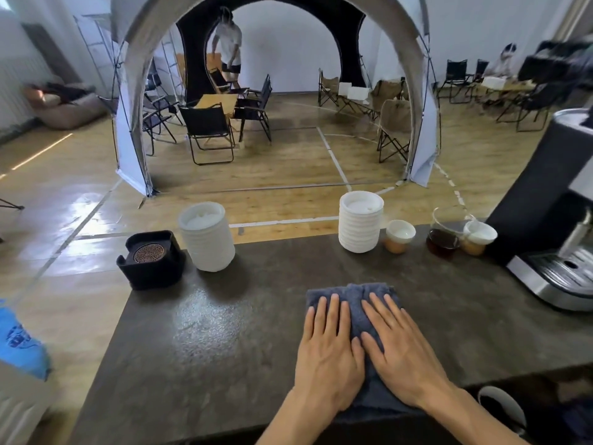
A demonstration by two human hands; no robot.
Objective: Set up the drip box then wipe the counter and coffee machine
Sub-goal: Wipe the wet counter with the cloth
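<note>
Head view, the only view: both hands lie flat, fingers straight, side by side on a folded dark grey-blue terry cloth that sits on the dark grey stone-look counter; left hand presses the cloth's left half, right hand its right half, thumbs almost touching, neither hand curled round anything. The step looks like the counter wipe, with the cloth near the counter's near edge. Left of the cloth a wet, shiny patch shows on the counter. Far left of the cloth, at the counter's far-left corner, sits a black square plastic drip box with a round copper-coloured grille, seemingly already set up, with a tall stack of white ribbed cup lids touching or just beside it. Behind the cloth along the far edge: a second white lid stack, a small white-topped cup, a clear glass carafe with dark coffee, another small cup. Right of the cloth stands the black and steel coffee machine, its drip tray facing the cloth. Next move likely calls for sliding the cloth with flat pressure. Open room is widest left of and beyond the cloth; the far edge is crowded, so strokes should stop short of the cups and carafe. The near edge is close to the wrists.
</note>
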